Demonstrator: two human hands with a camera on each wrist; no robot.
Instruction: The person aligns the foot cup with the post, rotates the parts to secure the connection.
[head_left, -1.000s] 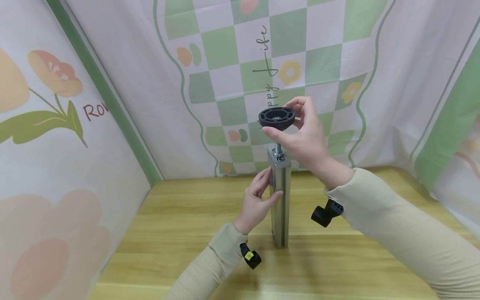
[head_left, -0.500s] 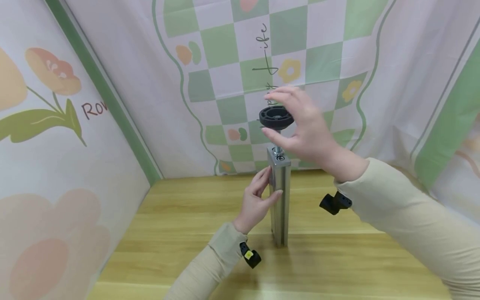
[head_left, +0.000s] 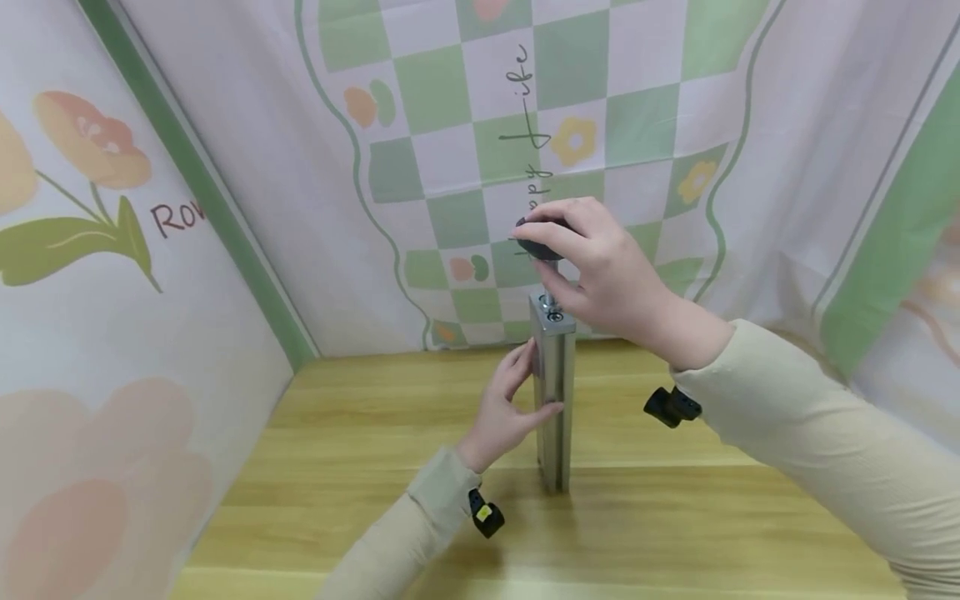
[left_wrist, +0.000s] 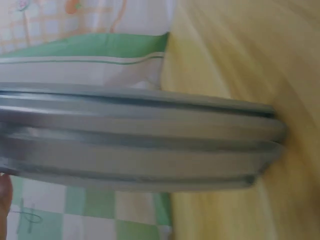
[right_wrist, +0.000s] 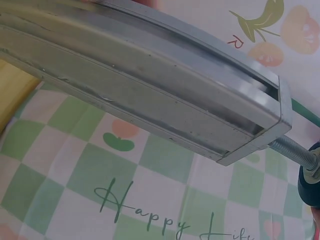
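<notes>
A silver aluminium profile (head_left: 557, 454) stands upright on the wooden table, its long grooves showing in the left wrist view. My left hand (head_left: 498, 421) grips it about mid-height, thumb on the near face and fingers at the left side. On its top sits an end plate (head_left: 555, 327), from which a threaded rod (right_wrist: 294, 152) sticks out. The rod carries a black round levelling foot (head_left: 538, 250). My right hand (head_left: 611, 275) holds this foot by the rim, fingers over the top and thumb below. Its fingers cover most of the foot.
The wooden table (head_left: 360, 450) reaches back to a checked green and white curtain (head_left: 502, 150). A printed cloth wall (head_left: 97, 333) borders it on the left. Both wrists wear small black cameras.
Half a second ago the right hand had spread its fingers off the foot; now they have closed over it. The left thumb has slid slightly down the profile.
</notes>
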